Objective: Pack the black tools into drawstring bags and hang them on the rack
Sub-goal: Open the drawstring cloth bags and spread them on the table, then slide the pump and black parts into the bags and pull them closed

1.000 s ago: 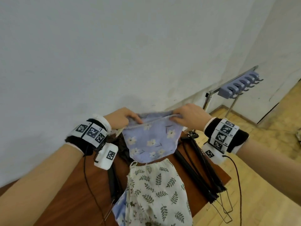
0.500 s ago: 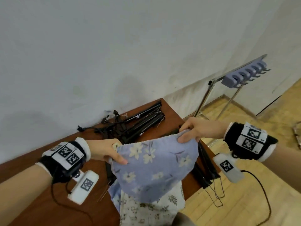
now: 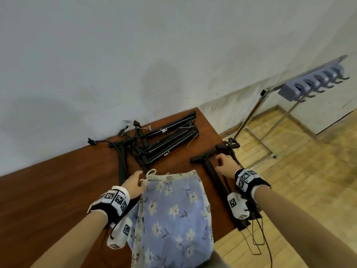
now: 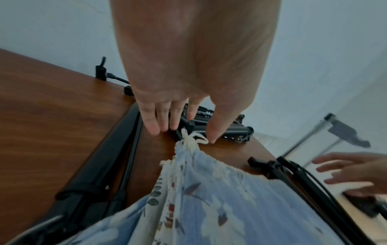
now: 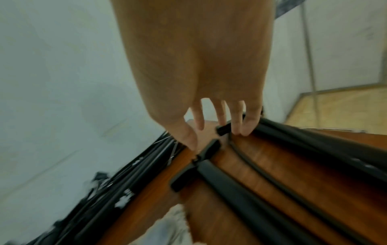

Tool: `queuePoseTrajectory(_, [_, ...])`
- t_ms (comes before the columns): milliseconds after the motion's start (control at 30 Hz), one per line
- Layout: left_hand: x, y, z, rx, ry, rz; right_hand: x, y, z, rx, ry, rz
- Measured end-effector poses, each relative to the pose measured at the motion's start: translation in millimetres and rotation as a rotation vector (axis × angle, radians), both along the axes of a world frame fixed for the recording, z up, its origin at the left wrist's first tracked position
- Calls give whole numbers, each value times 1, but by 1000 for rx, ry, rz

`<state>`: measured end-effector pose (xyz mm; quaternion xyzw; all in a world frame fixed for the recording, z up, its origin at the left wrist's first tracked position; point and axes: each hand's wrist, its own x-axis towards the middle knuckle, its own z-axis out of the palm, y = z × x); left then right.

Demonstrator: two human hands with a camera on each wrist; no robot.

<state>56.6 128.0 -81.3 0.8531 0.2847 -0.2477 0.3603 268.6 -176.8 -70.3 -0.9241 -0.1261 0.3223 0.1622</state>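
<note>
My right hand [image 3: 225, 167] reaches forward over the right side of the table [image 3: 58, 190], fingers [image 5: 247, 122] spread and nearly straight, tips touching the end of a black tool [image 5: 310, 149] by the table edge — nothing is gripped. A second black tool [image 3: 210, 169] with a T-shaped handle lies just left of that hand. My left hand [image 3: 134, 183] rests flat and relaxed, fingers [image 4: 153, 126] extended, thumb tip just beside the knotted white cord [image 4: 191, 140] at the mouth of the blue flowered bag [image 3: 173, 213]; it holds nothing. The bag lies flat on the near table edge between my forearms, over a second bag [image 3: 138, 238] with a pale leaf print. Both wrists carry black bands with square black-and-white markers; I can read no lettering there. Further back lies a pile of black tools [image 3: 164, 144] with small white marks — too small to read. The rack [image 3: 313, 84], with its row of hooks, stands on the floor to the right, well apart from the table.
</note>
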Motion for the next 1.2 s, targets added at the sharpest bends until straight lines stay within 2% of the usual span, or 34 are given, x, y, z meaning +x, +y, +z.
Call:
queuePoseTrajectory(133, [16, -10, -13, 50, -15, -50, 36, -43, -20, -11, -45, -299])
queuePoseTrajectory(200, [26, -14, -17, 59, -21, -26, 49, -55, -27, -27, -38, -371])
queuePoseTrajectory(333, [44, -23, -27, 62, -24, 11, 71, -59, -44, -46, 5, -366])
queuePoseTrajectory(533, [52, -32, -39, 195, 36, 12, 90, -47, -70, -73, 160, -322])
queuePoseTrajectory(667, [53, -38, -39, 309, 48, 0, 101, -44, -76, -123, 176, -300])
queuePoseTrajectory(833, [62, -41, -31, 312, 32, 30, 106, -41, -69, -106, 230, -262])
queuePoseTrajectory(967, [78, -50, -16, 203, -55, 85, 99, -41, -57, 56, 186, -413])
queuePoseTrajectory(1067, [91, -56, 3, 101, -114, 34, 83, -35, -32, 186, 62, -428])
queuePoseTrajectory(1200, [108, -71, 42, -44, -223, -36, 56, -20, 22, 429, -55, -389])
